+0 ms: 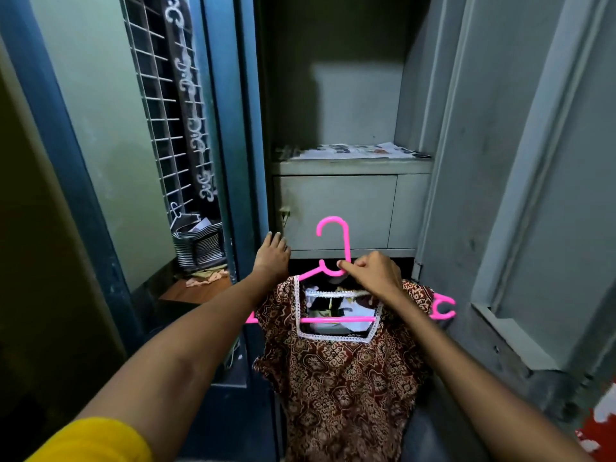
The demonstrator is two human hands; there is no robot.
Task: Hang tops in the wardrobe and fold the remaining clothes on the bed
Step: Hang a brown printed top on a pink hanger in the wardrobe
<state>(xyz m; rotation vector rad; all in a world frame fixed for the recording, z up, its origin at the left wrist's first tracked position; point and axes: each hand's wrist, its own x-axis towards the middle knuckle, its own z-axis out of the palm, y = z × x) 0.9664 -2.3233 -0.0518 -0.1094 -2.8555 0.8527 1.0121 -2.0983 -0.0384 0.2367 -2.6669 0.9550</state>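
Patterned top (336,378) draped on pink hanger (333,248) before the open wardrobe (350,168); right hand (375,273) pinches the hanger's neck; left hand (271,256), fingers straight, rests on the wardrobe edge; cloth looks light and limp, likely to slip; hold the stiff hook.

Single head-worn view, forward and down, close before the open wardrobe (350,168).

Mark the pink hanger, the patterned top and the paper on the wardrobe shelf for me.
pink hanger (346,243): head view, on the straight neck below the hook.
patterned top (340,378): head view, on the front panel below the lace neckline.
paper (360,151): head view, on the middle of the sheet lying on the shelf.
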